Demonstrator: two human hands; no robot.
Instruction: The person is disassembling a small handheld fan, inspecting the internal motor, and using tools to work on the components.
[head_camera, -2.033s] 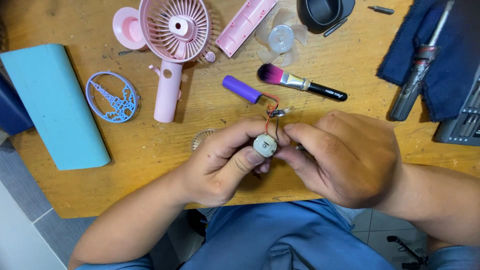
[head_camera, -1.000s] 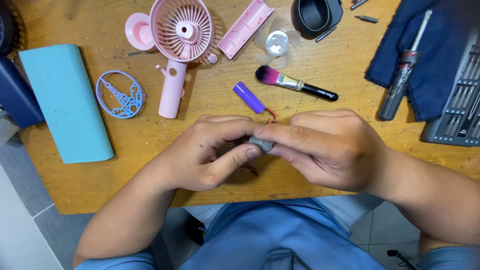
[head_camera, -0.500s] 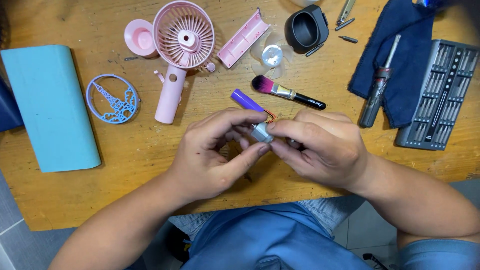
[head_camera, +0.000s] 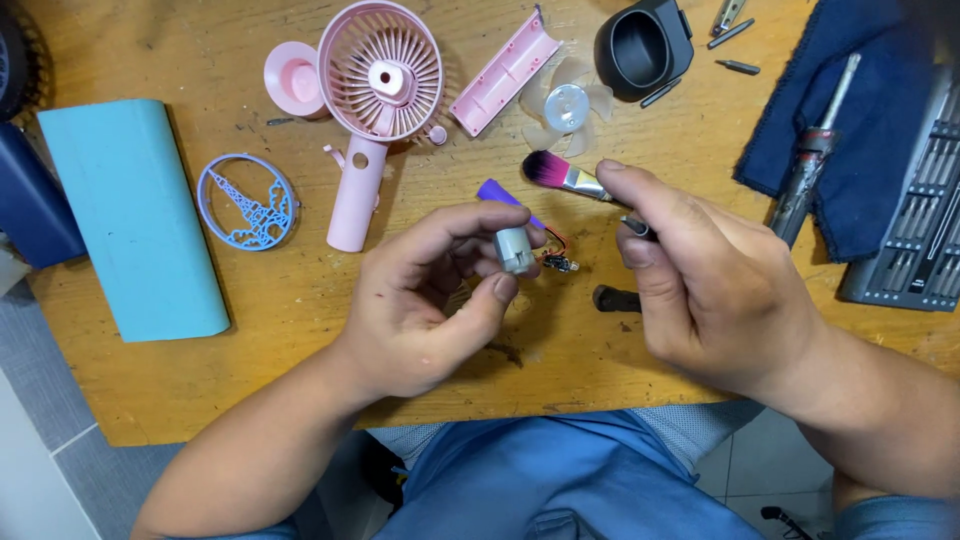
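Note:
My left hand (head_camera: 430, 310) pinches a small silver cylindrical motor (head_camera: 514, 250) between thumb and fingers, above the wooden table (head_camera: 300, 330). Thin red and black wires run from the motor to a tiny circuit board (head_camera: 558, 263). A purple cylindrical battery (head_camera: 496, 192) lies just behind. My right hand (head_camera: 715, 285) hovers to the right of the motor, apart from it, thumb and forefinger spread. A makeup brush (head_camera: 562, 174) with pink bristles lies there, its black handle running under those fingers. A small dark piece (head_camera: 612, 298) sits below the thumb.
Behind lie a pink hand fan body (head_camera: 375, 90), a round pink cap (head_camera: 293, 78), a pink cover strip (head_camera: 505, 72), clear fan blades (head_camera: 568, 105) and a black cup-shaped holder (head_camera: 645, 45). Left: teal block (head_camera: 130, 220), blue filigree ring (head_camera: 247, 202). Right: screwdriver (head_camera: 810, 170) on dark cloth (head_camera: 860, 120), bit case (head_camera: 915, 240).
My hands were together around the motor. Now my right hand has let go and drawn off to the right, leaving the motor in my left hand alone.

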